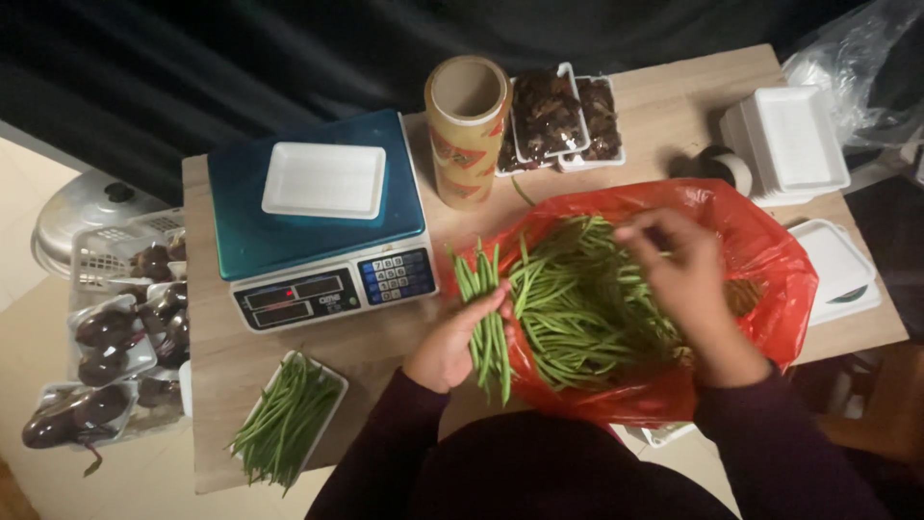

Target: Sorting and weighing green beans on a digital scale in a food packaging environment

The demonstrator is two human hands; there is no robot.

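Bean bunch [486, 323] clasped in left hand [448, 347]; right hand [679, 279] over bag [770, 260].

Dim, warm overhead light; dark backdrop, murky edges, slight softness and wide-angle bending throughout.

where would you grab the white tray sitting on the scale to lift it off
Take the empty white foam tray by its two short ends, coming straight down from above. It lies flat and open-side up on the teal platform of the scale, with a raised rim all round and bare platform on every side, so fingers can hook under the lip. Foam trays usually flex, so a two-ended hold is probably steadier.
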